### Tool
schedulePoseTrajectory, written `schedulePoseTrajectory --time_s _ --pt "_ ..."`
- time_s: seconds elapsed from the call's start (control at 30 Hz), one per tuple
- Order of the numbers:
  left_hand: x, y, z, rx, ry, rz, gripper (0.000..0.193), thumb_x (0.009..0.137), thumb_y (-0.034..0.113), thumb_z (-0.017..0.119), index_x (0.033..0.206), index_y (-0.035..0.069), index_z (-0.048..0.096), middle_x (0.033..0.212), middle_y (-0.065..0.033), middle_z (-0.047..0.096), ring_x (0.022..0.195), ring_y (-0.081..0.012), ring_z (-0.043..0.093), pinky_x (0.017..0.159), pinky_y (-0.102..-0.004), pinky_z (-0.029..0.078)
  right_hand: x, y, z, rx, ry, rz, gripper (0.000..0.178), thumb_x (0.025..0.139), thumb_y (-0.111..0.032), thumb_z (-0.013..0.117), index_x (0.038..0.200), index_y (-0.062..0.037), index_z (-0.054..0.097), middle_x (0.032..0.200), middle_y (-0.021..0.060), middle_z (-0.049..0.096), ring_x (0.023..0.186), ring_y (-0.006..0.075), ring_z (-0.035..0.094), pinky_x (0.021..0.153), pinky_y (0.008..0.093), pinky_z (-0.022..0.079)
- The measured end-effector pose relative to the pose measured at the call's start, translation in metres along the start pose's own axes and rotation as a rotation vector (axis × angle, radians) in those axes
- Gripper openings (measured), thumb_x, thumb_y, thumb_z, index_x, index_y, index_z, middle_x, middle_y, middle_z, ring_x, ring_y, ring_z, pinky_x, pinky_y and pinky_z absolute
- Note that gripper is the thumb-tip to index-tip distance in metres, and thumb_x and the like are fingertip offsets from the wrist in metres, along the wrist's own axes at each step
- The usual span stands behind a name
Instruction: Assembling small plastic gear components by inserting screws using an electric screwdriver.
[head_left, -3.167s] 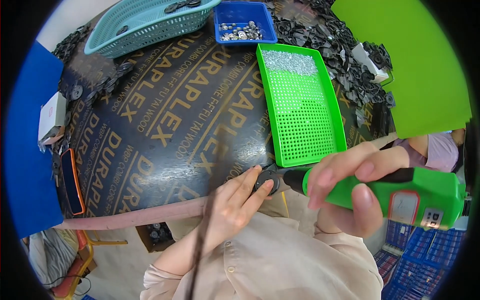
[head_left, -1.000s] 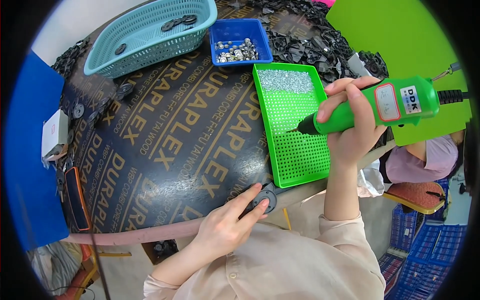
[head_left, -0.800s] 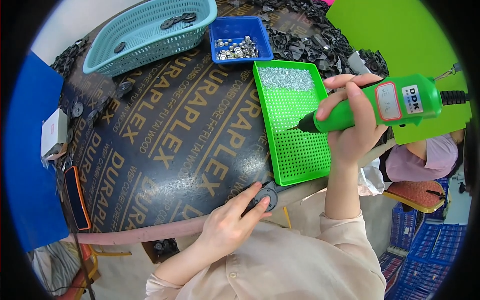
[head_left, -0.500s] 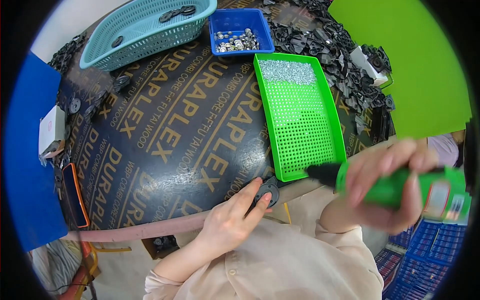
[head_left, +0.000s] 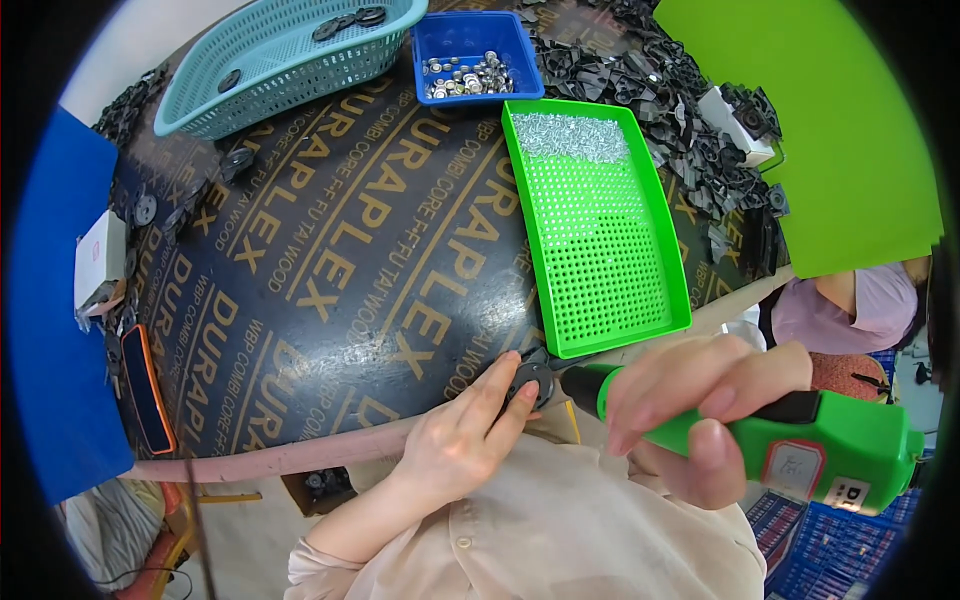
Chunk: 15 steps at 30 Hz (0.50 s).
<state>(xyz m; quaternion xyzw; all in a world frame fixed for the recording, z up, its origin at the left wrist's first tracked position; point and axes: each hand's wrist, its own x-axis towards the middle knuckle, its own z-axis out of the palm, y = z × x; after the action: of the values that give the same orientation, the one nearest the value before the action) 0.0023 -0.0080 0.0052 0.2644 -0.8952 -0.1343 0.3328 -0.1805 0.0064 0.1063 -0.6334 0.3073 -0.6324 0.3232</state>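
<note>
At the table's near edge, my left hand (head_left: 465, 430) pinches a round black plastic part (head_left: 530, 380) between thumb and fingers. Wrapped in my right hand (head_left: 705, 410) is a green electric screwdriver (head_left: 850, 450) with a black nose, held nearly level. Its tip points left at the black part, close beside it; whether the two touch I cannot tell. Just beyond stands a green perforated tray (head_left: 610, 290), its small holes partly filled with screws and a heap of loose silver screws (head_left: 575, 138) at its far end.
A blue bin (head_left: 430, 45) of small round metal pieces stands at the back, beside a pale teal basket (head_left: 300, 85) with several black discs. Black plastic parts (head_left: 640, 100) pile up at the far right. An orange-edged phone (head_left: 148, 388) lies left. Another person's sleeve (head_left: 850, 310) shows at right.
My right hand has brought the screwdriver left and down, from over the tray's near corner to the black part. My left hand keeps its hold, nearly still.
</note>
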Motion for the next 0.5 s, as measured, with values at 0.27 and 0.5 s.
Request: schedulePoseTrajectory --time_s 0.27,0.5 --pt "-0.005 0.001 0.002 0.013 0.028 -0.016 0.026 0.079 0.013 0.072 0.1 -0.001 0.066 0.113 -0.0229 0.063 0.09 -0.0254 0.07 0.065 -0.0265 0.057 0.013 -0.007 -0.002 0.046 -0.036 0.017 0.021 0.092 -0.008 0.051 0.107 -0.0015 0.038 0.082 0.0238 0.059 0.05 0.0262 0.058 0.044 0.035 0.049" --pt "-0.006 -0.001 0.006 0.022 0.072 -0.035 0.028 0.078 0.016 0.075 0.1 0.001 0.067 0.11 -0.0198 0.065 0.087 -0.0227 0.07 0.062 -0.0258 0.057 0.066 0.059 -0.036 -0.164 0.414 -0.164 0.019 0.087 -0.003 0.055 0.1 0.008 0.05 0.087 0.0248 0.066 0.044 0.021 0.059 0.048 0.0279 0.049"
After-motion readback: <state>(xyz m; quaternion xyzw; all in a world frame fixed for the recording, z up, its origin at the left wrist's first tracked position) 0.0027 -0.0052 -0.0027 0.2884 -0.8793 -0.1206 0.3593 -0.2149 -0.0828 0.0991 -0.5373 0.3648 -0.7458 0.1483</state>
